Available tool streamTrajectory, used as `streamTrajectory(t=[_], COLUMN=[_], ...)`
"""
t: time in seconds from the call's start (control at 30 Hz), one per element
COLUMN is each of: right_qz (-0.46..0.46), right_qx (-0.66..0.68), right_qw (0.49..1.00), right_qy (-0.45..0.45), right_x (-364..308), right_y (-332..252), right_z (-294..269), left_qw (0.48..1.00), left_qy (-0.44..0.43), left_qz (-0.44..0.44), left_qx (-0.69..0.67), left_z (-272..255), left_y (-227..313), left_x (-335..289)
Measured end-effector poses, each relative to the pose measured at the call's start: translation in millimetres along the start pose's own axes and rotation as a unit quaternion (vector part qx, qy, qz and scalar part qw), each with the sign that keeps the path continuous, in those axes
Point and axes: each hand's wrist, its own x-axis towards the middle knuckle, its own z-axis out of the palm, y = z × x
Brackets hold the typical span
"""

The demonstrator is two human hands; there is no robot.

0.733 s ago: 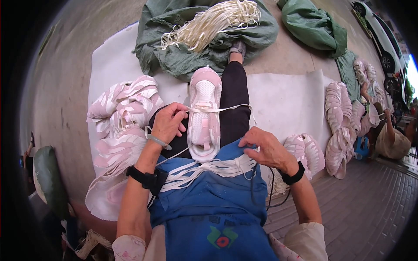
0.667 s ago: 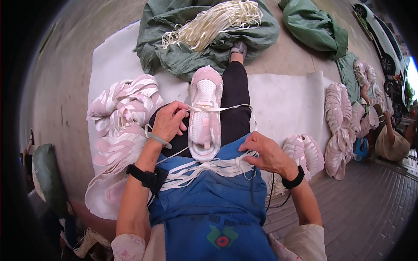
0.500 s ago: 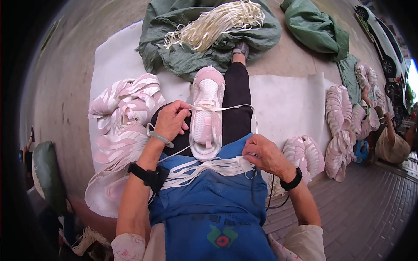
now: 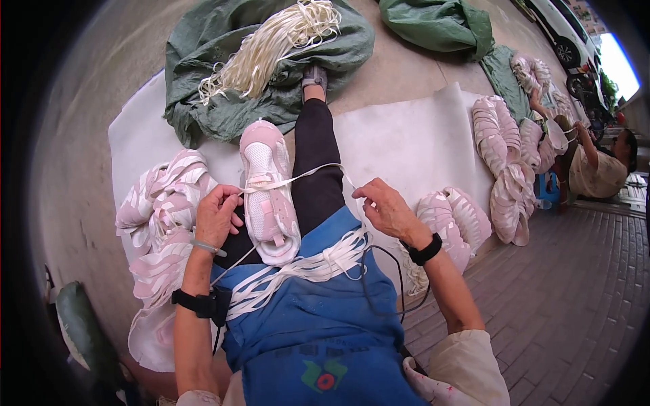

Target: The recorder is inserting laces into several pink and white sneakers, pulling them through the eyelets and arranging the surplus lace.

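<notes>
On the person's lap, the left hand (image 4: 218,215) pinches a flat cream shoelace (image 4: 298,177) against a pale pink mesh sneaker (image 4: 269,191) lying across the black-clad leg (image 4: 317,169); the right hand (image 4: 383,208), fingers closed, pulls the lace's other end taut.

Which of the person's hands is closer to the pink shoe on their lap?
Left. The left hand touches the pink shoe's side, pinching a white lace. The right hand is off to the shoe's right, holding the lace's other end.
</notes>
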Motion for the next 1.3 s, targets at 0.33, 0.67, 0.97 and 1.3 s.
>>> streamTrajectory(t=[0.33,0.67,0.97,1.3], right_qz=[-0.068,0.034,0.14,0.048], right_qx=[0.015,0.275,0.334,0.333], right_qw=[0.988,0.961,0.928,0.941], right_qy=[-0.138,-0.019,0.086,-0.041], right_x=[-35.2,-35.1,-1.2,28.3], right_y=[-22.7,-26.5,-23.9,-123.5], right_z=[-0.4,-32.4,-64.7,-13.2], left_qw=[1.0,1.0,0.999,0.995], left_qy=[-0.003,0.003,-0.01,-0.014], left_qz=[0.002,0.001,-0.021,-0.052], left_qx=[0.008,-0.008,-0.038,0.079], left_z=[1.0,-2.0,0.8,-7.4], left_y=[2.7,0.6,5.1,28.4], left_x=[-0.4,-2.3,-3.3,-14.7])
